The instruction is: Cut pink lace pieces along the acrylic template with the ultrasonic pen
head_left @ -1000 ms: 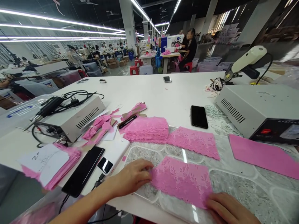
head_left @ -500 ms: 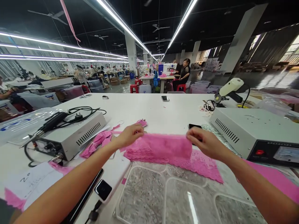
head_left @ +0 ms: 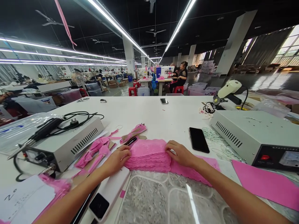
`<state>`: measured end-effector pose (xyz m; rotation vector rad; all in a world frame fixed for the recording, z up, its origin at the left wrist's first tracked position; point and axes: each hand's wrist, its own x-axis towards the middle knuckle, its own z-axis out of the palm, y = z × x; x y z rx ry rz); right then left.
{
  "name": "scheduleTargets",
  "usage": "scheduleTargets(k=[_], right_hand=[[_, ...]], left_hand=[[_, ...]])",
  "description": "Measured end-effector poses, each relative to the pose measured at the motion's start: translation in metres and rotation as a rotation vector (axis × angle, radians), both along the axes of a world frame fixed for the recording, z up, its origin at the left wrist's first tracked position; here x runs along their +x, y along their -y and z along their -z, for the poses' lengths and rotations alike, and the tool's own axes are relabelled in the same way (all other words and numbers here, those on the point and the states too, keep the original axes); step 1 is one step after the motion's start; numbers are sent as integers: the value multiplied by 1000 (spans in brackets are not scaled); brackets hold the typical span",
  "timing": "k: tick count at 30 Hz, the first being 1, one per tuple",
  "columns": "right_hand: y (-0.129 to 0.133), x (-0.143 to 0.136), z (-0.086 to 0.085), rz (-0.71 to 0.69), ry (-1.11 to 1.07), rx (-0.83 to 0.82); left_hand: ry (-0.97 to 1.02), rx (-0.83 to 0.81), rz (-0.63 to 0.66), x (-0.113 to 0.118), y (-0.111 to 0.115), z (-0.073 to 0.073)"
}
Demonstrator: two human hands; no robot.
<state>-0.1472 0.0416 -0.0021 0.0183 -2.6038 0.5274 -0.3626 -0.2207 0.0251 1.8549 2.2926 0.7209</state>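
A layered stack of pink scalloped lace (head_left: 148,155) lies at the front of the white table, at the near edge of a grey marbled mat (head_left: 144,189). My left hand (head_left: 120,157) has its bent fingers pressed on the stack's left end. At the right end, my right hand (head_left: 178,152) is closed on the lace edge, thumb and fingers together. A further pink lace piece (head_left: 210,163) spreads out under my right forearm. Just behind my left hand lies a black marker (head_left: 130,141), beside a tied pink bundle (head_left: 134,132).
A grey box with a cabled tool (head_left: 67,140) stands left, another grey box (head_left: 254,130) right. A black phone (head_left: 199,140) lies right of the stack, a white power bank (head_left: 112,193) by my left forearm. Pink fabric (head_left: 266,183) lies right. A person (head_left: 181,77) sits far back.
The lace held stretched between my hands has come down onto the stack. Both hands are lower, and my right hand has moved left, uncovering the black phone.
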Motion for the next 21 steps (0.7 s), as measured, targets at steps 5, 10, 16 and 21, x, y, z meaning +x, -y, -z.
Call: scheduleTargets(k=[5,10,16,21], right_hand=[[-12,6,4,-17,-24,-2],[-15,-4,12,-25,-58,14],[-2,4,9,-37,-74,2],[5,19,5,9,-24,-61]], left_hand=[[6,-4,-5,-7,0,2],[-13,17,-27,-8,-4,7],[-73,36,-13,-10,-2,9],[-185,82,37,-13,0,2]])
